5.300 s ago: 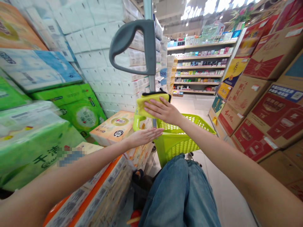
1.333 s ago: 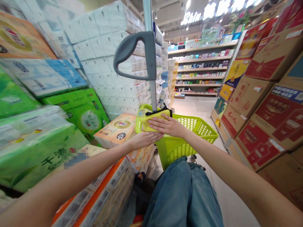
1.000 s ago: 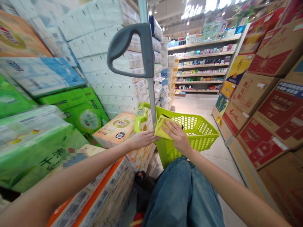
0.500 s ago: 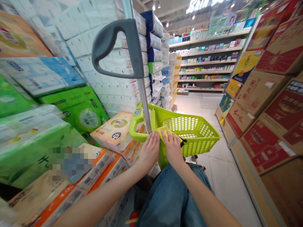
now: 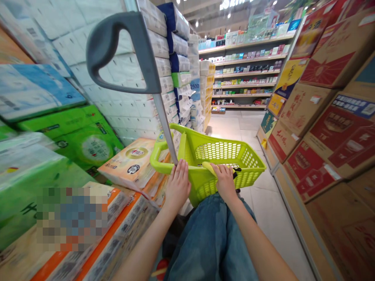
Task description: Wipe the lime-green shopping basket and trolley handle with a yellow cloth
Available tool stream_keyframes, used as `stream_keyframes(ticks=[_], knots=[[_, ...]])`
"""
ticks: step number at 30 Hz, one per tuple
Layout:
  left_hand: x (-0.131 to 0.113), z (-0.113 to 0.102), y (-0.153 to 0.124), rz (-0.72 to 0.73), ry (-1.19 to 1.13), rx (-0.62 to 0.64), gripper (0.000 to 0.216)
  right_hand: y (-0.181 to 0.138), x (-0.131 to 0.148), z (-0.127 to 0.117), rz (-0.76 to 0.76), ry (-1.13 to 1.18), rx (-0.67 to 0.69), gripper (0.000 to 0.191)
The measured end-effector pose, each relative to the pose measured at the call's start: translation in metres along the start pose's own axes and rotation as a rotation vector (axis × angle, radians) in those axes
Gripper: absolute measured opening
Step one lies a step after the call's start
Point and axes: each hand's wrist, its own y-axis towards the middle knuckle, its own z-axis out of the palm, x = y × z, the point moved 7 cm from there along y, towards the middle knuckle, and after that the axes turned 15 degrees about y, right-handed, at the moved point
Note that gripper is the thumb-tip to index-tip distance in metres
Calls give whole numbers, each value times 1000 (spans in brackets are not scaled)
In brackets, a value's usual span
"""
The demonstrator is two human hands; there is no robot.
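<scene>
Pouch (image 5: pixel 208 167) now lies farther along the basket's (image 5: pixel 204 188) near rim, off the pole (image 5: pixel 166 127); contact therefore bears on the rim. Right hand (image 5: pixel 225 182): curled, gripping pouch. Left hand (image 5: pixel 178 183): fingers extended by pole; grip undetermined.

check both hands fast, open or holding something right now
Left hand: open, fingers extended, at the green basket's rim, no held item visible.
Right hand: closed on the yellow pouch.

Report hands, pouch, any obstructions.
Left hand on near rim of green basket. Right hand gripping yellow pouch at same rim. Possible obstruction: gray-handled pole beside left hand.
</scene>
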Motion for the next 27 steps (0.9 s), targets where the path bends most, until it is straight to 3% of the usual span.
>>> stream_keyframes(ticks=[8,19,22,27], knots=[[7,11,17,-39,-13,-6,63,-5,10,7,45,9,-50,77],[4,13,13,-39,-23,-34,71,-2,5,7,69,21,-51,78],[9,14,12,-48,-34,-42,72,4,22,13,130,15,-66,74],[17,23,14,-36,-37,-43,67,25,80,34,89,74,-46,74]])
